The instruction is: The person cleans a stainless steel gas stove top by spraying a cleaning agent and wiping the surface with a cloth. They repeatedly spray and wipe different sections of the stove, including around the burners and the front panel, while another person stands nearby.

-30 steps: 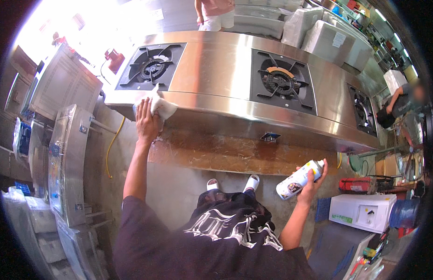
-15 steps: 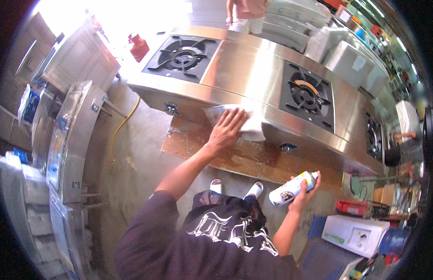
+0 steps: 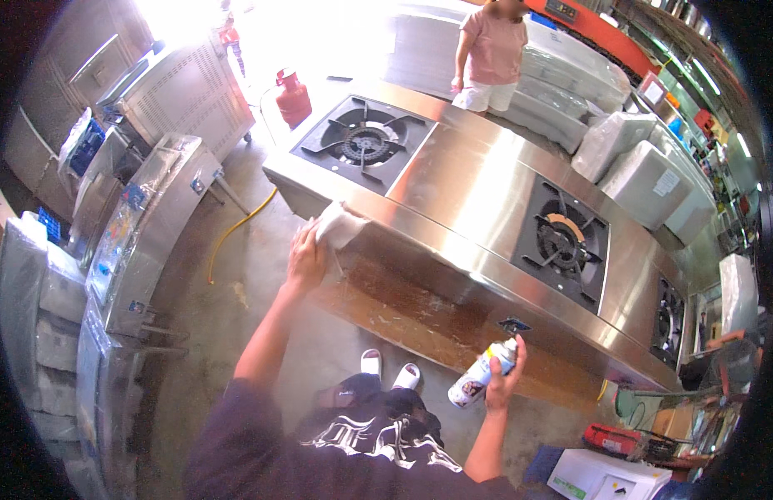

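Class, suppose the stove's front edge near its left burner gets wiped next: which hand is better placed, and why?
Probably the left hand: it holds the white cloth at the stove's front edge, near the left burner. The right hand is farther right and occupied by a spray can.

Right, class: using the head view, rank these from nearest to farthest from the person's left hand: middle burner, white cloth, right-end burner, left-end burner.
1. White cloth: touching the left hand.
2. Left-end burner: just beyond the cloth.
3. Middle burner: off to the right.
4. Right-end burner: farthest right.
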`<state>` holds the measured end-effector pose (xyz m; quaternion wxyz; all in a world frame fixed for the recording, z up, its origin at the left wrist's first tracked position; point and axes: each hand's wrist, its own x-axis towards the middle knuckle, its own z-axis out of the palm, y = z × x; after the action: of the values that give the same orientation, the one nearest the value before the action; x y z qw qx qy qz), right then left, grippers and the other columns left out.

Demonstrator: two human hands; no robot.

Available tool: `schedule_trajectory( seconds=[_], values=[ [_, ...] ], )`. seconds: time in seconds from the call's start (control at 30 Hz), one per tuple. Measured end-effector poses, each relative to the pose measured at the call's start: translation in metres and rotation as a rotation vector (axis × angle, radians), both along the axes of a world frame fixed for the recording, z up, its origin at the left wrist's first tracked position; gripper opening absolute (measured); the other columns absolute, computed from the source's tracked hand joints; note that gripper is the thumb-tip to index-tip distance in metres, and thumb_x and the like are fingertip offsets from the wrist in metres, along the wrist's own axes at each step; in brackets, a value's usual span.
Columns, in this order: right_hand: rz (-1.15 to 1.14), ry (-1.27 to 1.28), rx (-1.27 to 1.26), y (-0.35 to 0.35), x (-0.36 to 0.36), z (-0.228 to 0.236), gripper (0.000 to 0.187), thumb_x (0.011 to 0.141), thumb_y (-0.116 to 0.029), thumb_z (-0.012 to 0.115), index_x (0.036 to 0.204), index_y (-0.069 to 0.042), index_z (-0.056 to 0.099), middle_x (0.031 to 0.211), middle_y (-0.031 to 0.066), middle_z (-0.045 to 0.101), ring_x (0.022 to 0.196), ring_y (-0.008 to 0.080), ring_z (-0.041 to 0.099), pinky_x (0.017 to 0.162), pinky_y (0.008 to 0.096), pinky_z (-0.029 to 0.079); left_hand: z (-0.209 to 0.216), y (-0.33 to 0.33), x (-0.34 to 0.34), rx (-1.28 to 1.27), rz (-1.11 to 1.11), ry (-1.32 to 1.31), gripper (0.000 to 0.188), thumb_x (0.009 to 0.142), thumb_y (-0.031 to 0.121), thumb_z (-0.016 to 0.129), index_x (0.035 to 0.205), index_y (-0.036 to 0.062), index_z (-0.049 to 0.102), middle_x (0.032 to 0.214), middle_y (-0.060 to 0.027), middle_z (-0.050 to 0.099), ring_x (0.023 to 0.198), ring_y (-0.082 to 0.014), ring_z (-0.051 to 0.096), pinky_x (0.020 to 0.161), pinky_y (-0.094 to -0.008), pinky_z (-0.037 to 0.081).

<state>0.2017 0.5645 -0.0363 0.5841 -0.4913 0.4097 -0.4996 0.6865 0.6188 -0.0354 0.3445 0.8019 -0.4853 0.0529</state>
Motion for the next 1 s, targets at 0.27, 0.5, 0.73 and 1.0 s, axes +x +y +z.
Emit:
schedule_trajectory(
  seconds=[0.27,0.5,0.73,1.0],
  values=[
    [0.303,0.311,-0.215,-0.007,0.158,0.014,0.078,0.084,-0.025,0.084,0.151,-0.013,0.047,0.126,0.0108,0.064,0.113,0.0228,0.063,0.102,0.0387,0.050,-0.084,0.206,0.006,-0.133,0.454,0.761,0.036,0.107,0.023,0.049,0.130,-0.0028,0.061,0.111,-0.0142,0.070,0.101,-0.0237,0.065,0.089,-0.0391,0.050],
    [0.429,0.380,-0.143,0.050,0.360,-0.001,0.078,0.084,-0.028,0.084,0.151,-0.016,0.047,0.127,0.0102,0.062,0.115,0.0225,0.061,0.103,0.0383,0.049,-0.149,0.310,0.129,0.040,0.663,0.716,0.042,0.109,0.025,0.048,0.132,-0.0071,0.061,0.121,-0.0114,0.070,0.111,-0.0196,0.062,0.098,-0.0347,0.048],
    [0.611,0.263,-0.176,0.104,0.548,-0.004,0.078,0.086,-0.033,0.084,0.152,-0.017,0.046,0.129,0.0154,0.063,0.120,0.0272,0.063,0.105,0.0411,0.049,-0.086,0.340,0.294,0.047,0.543,0.746,0.041,0.108,0.025,0.048,0.130,-0.0068,0.062,0.114,-0.0159,0.071,0.105,-0.0249,0.065,0.092,-0.0412,0.049],
    [0.641,0.236,-0.221,0.070,0.706,-0.016,0.077,0.088,-0.034,0.083,0.153,-0.019,0.045,0.128,0.0171,0.062,0.118,0.0300,0.063,0.103,0.0415,0.050,-0.160,0.346,0.433,0.111,0.420,0.803,0.043,0.109,0.026,0.047,0.136,-0.0038,0.062,0.126,-0.0154,0.070,0.115,-0.0230,0.064,0.100,-0.0376,0.047]
  ],
)
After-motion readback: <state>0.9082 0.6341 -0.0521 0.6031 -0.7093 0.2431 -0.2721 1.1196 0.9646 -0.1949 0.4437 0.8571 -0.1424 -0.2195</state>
